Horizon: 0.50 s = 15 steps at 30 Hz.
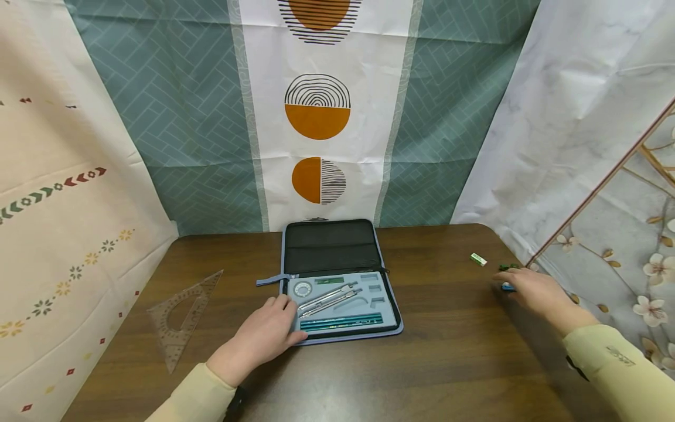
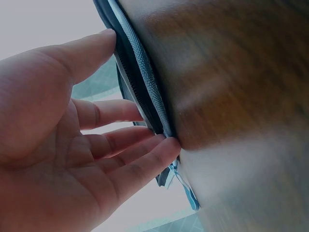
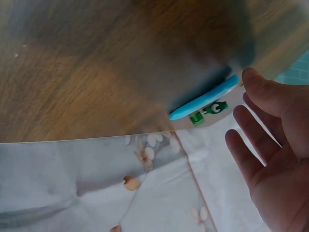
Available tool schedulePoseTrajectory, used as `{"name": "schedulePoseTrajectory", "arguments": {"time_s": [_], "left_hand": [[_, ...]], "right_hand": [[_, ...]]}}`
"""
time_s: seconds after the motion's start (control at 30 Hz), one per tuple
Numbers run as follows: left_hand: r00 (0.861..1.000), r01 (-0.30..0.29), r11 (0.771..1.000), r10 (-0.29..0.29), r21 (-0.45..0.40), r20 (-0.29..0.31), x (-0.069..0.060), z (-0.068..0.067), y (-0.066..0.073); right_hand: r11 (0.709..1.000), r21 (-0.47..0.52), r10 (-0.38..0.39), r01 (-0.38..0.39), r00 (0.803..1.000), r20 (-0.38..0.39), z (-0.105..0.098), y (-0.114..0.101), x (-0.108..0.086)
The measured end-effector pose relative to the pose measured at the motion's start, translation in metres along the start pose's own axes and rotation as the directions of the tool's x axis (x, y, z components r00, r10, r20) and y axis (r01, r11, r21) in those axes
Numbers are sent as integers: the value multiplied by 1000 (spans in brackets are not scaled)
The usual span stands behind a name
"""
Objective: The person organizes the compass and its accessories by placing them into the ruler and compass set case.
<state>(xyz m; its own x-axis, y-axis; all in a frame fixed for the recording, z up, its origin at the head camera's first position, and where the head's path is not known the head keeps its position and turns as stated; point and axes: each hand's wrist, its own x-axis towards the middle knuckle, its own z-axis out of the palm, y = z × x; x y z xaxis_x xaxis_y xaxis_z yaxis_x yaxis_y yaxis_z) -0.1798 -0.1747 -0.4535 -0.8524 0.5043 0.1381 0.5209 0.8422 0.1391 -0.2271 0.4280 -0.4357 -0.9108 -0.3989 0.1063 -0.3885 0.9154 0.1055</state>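
Left grip spread against an open case — probably steadying it. Right grip spread, beside a blue strip.

The case is black inside with blue edging, its tray pale blue, the stick bright blue, the table grained brown.

Place: curtained-off study corner; home or studio, can't tell
Desk: brown wood-grain, under left grip and right grip
Back cloth: teal-white, orange circles, hung beyond both grips
Left cloth: cream, patterned, left of left grip
Right cloth: marbled, floral, right of right grip
Study signs: drawing-set case at left grip
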Motion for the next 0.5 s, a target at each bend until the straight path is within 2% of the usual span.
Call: {"name": "schedulePoseTrajectory", "arguments": {"time_s": [0.5], "left_hand": [[1000, 7, 1000, -6, -4, 11, 0, -1, 0]], "right_hand": [[999, -44, 11, -10, 1000, 25, 6, 5, -4]]}}
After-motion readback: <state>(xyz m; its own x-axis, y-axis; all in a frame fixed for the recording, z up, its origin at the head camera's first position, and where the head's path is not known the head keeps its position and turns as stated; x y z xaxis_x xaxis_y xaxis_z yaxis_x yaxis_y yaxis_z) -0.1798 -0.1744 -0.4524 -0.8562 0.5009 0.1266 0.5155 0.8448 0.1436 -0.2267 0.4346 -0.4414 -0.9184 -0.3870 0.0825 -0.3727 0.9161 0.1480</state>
